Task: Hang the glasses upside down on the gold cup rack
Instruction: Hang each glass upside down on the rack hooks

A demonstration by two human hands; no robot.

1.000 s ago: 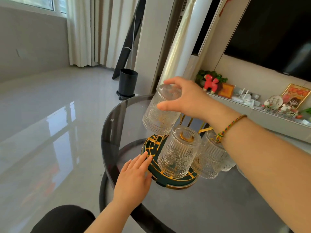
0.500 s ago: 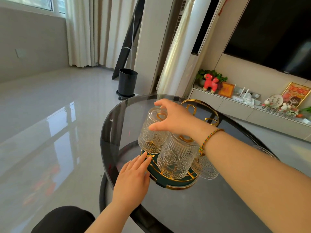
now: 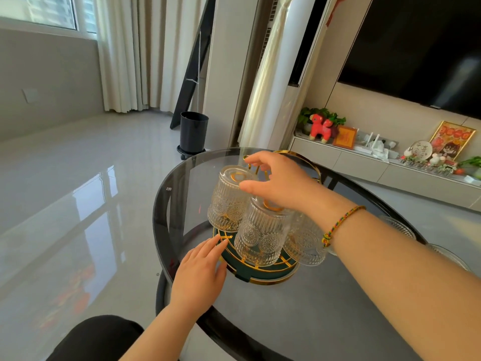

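Observation:
The gold cup rack has a dark green round base with a gold rim and stands on the round glass table. Three ribbed clear glasses hang upside down on it: a left glass, a front glass and a right glass, half hidden by my forearm. My right hand hovers over the left glass with fingers spread, thumb by its upturned bottom. My left hand lies flat on the table, fingertips touching the base's left edge.
Two more clear glasses stand on the table beyond my right forearm. The rack's gold ring handle rises behind my right hand. A dark bin stands on the floor beyond the table. My knee is at the lower left.
My right hand lowered the left glass upside down onto the rack and then loosened, its fingers now spread above it. My left hand stayed on the base edge.

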